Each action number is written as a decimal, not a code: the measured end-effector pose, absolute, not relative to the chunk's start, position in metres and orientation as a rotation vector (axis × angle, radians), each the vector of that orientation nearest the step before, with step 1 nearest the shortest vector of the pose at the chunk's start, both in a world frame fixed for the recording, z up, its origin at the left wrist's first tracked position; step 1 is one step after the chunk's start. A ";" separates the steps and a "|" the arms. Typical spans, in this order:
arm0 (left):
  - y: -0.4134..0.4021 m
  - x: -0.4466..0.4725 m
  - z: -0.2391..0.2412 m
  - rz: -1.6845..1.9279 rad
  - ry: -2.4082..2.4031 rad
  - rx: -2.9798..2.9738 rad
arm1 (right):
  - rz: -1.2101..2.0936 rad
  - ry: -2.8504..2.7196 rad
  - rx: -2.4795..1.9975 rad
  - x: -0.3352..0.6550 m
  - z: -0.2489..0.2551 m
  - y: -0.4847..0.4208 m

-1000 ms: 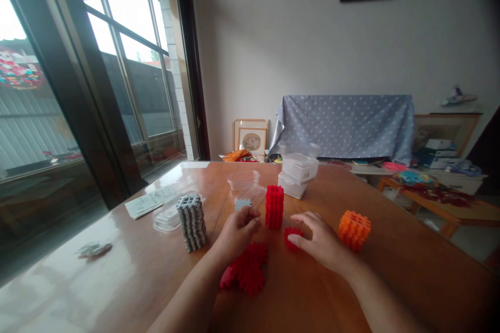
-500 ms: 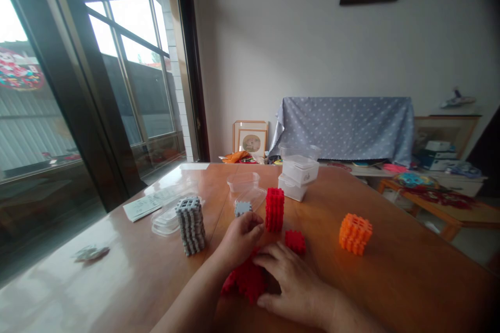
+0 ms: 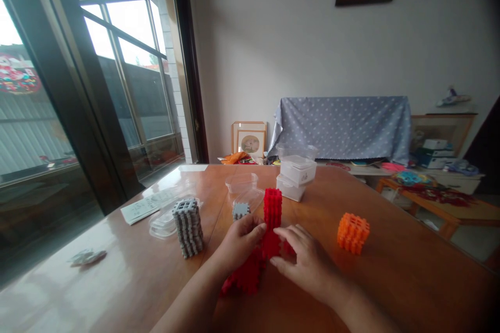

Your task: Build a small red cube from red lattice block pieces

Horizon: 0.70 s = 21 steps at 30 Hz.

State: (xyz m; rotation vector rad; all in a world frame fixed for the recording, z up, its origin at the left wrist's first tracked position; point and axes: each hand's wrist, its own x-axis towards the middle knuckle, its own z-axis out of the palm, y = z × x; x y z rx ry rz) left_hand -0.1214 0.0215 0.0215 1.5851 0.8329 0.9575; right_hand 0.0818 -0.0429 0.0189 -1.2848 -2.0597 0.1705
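Observation:
Between my hands a notched red square tile (image 3: 271,245) faces me. My left hand (image 3: 242,239) is pinched closed at its upper left edge. My right hand (image 3: 308,260) has thumb and forefinger on its right side, gripping top and bottom. Below my left hand, a red assembly of joined notched tiles (image 3: 244,274) lies on the table, partly hidden by the wrist. Just behind the hands rises a stack of red tiles (image 3: 272,203). Another loose red tile (image 3: 288,247) is mostly covered by my right fingers.
Left on the wooden table (image 3: 390,291) stand a grey tile stack (image 3: 188,229), clear lids (image 3: 160,223), papers (image 3: 144,205) and a small packet (image 3: 86,257). Grey tiles (image 3: 241,210) sit behind my left hand. Plastic boxes (image 3: 297,171) are at the back, an orange stack (image 3: 353,233) right.
My right hand has lifted off the red assembly and moved up and right to the red tile, which now shows upright between both hands. My left hand has barely moved.

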 end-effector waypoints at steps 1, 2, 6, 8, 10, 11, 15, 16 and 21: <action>0.020 -0.121 0.023 0.948 0.808 1.564 | 0.157 -2.044 -1.291 0.084 0.019 -0.042; 0.019 -0.121 0.023 0.939 0.782 1.543 | 0.151 -2.036 -1.294 0.086 0.019 -0.041; 0.020 -0.120 0.020 0.938 0.727 1.462 | 0.150 -2.025 -1.256 0.088 0.015 -0.038; 0.020 -0.120 0.018 0.945 0.730 1.443 | 0.160 -2.027 -1.215 0.087 0.013 -0.038; 0.020 -0.118 0.017 0.944 0.720 1.431 | 0.190 -2.037 -1.190 0.087 0.013 -0.039; 0.020 -0.118 0.017 0.940 0.711 1.423 | 0.211 -2.041 -1.186 0.088 0.013 -0.038; 0.019 -0.116 0.018 0.939 0.698 1.404 | 0.261 -2.008 -1.237 0.100 0.013 -0.032; 0.019 -0.117 0.018 0.942 0.706 1.416 | 0.261 -1.990 -1.265 0.106 0.013 -0.029; 0.022 -0.122 0.023 0.968 0.779 1.491 | 0.284 -1.925 -1.414 0.140 0.007 -0.010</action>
